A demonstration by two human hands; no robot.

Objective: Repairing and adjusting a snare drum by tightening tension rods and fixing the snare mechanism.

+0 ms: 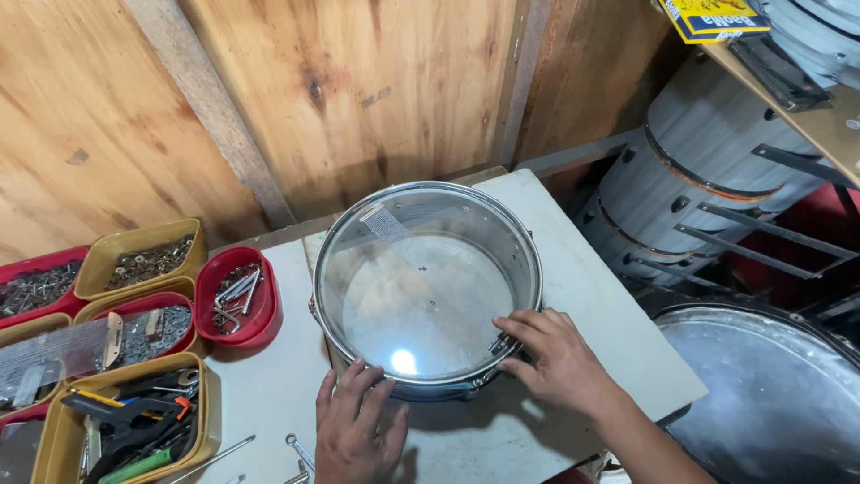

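A snare drum with a clear head and a chrome hoop lies flat on a white board. My left hand rests on the board at the drum's near rim, fingers spread and touching the hoop. My right hand lies on the near right rim, its fingertips on a metal lug of the hoop. Neither hand holds anything loose.
A red bowl of bolts stands left of the drum. Yellow and red trays of screws and tools fill the left side. A small wrench lies by my left hand. White drum shells are stacked at right under a shelf.
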